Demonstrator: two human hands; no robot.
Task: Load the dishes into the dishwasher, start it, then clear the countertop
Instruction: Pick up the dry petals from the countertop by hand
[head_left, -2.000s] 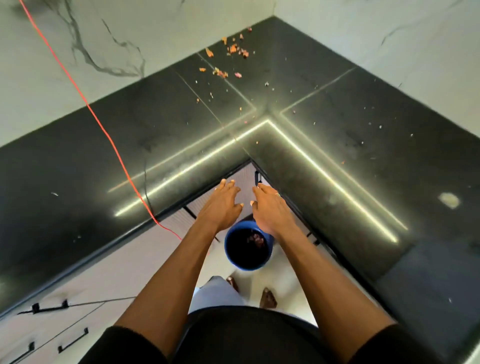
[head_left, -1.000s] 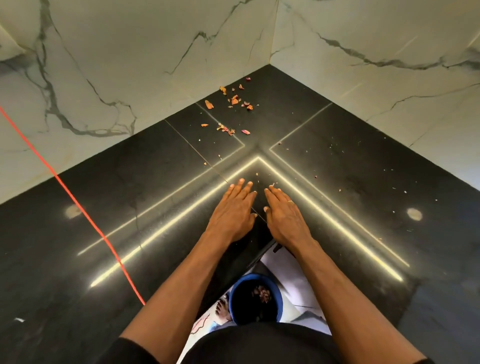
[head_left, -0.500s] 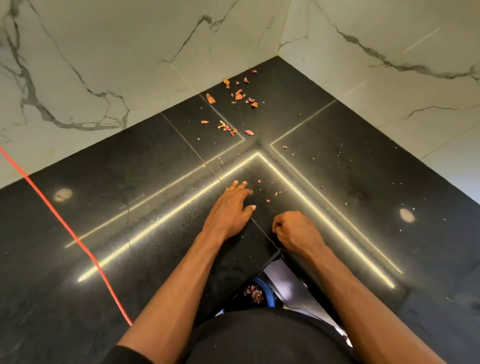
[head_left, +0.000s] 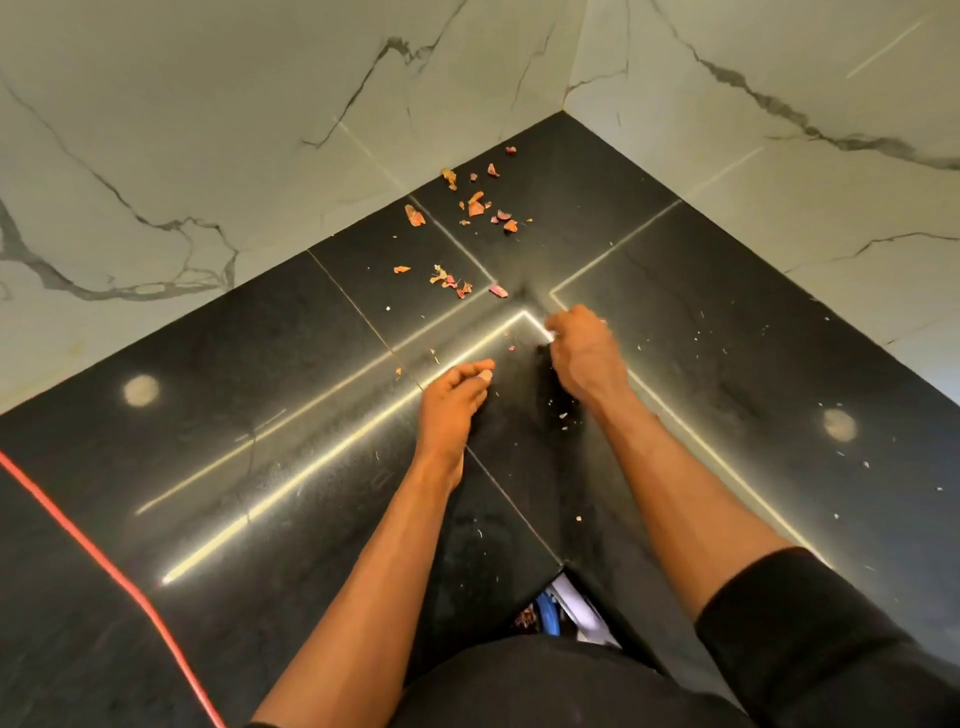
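Orange and pink peel scraps (head_left: 475, 205) lie scattered in the far corner of the black countertop (head_left: 270, 364), with a second small cluster (head_left: 449, 280) nearer to me. My left hand (head_left: 454, 397) rests on the counter with its fingers curled in and the tips bunched. My right hand (head_left: 584, 353) is just right of it, curled into a loose fist on the counter near the lit seam. Whether either hand holds scraps is hidden. Tiny crumbs lie around both hands.
White marble walls (head_left: 234, 130) close the corner on both sides. A red cable (head_left: 104, 561) crosses the counter at the left. Below the counter's inner corner a sliver of a blue bin (head_left: 548, 616) shows, with scraps inside.
Both hands rose from over the blue bin onto the counter and slid toward the corner. The right hand curled into a fist, then the left fingers curled too.
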